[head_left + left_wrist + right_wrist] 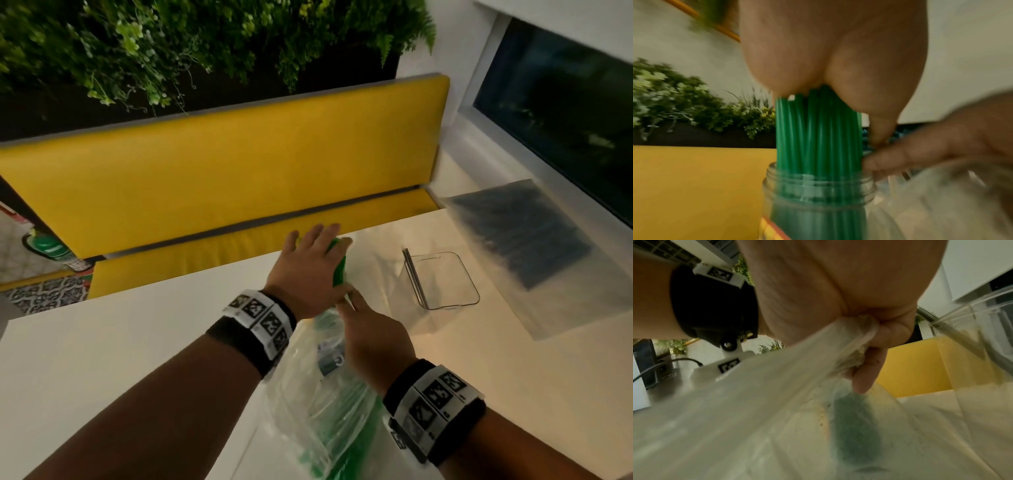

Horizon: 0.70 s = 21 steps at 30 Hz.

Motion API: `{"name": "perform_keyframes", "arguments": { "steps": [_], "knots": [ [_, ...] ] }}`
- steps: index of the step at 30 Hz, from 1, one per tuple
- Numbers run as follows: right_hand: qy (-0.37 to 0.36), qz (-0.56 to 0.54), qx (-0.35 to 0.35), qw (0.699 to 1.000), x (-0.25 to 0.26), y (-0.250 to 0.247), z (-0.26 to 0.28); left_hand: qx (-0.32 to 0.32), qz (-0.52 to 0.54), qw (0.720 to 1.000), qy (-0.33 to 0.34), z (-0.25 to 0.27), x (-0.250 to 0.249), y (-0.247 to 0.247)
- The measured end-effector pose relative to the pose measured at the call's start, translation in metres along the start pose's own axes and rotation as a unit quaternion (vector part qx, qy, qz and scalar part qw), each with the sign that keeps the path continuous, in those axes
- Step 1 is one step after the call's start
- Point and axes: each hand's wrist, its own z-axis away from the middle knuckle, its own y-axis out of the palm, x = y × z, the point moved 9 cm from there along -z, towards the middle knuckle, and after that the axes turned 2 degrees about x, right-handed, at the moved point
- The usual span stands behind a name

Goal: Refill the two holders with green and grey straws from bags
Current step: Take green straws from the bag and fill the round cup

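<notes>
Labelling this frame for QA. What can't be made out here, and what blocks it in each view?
- Round jar, head view: hidden under the left hand; only the left wrist view shows it.
- Green straws' top ends: covered by the palm.
- Bag label: too blurred to read.
- Grey straws bag: motion-blurred, count unknowable.
- Right hand grip on the plastic bag: fingertips partly hidden by film.
</notes>
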Motion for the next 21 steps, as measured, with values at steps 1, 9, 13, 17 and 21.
{"name": "perform_keyframes", "arguments": {
  "steps": [1,9,13,17,21],
  "knots": [
    [-0.003,0.001,-0.002,1.0,0.0,0.0,0.0,0.007,-0.024,1.0,0.005,-0.001,-0.003,0.007],
    [0.019,-0.077,-0.004,0.997,-0.016,0.005,0.008,-0.101,0.014,0.994,-0.048,0.001,0.002,-0.029],
    [0.034,-0.219,-0.043,0.974,-0.034,0.009,0.023,-0.193,0.23,0.952,0.058,0.079,-0.047,-0.059],
    [0.012,-0.373,-0.024,0.927,-0.035,0.006,0.042,0.074,0.36,0.921,-0.126,0.134,-0.057,0.063],
    [-0.039,-0.372,-0.023,0.927,-0.037,0.01,0.061,0.167,0.443,0.828,-0.301,0.16,-0.036,0.164]
  ]
}}
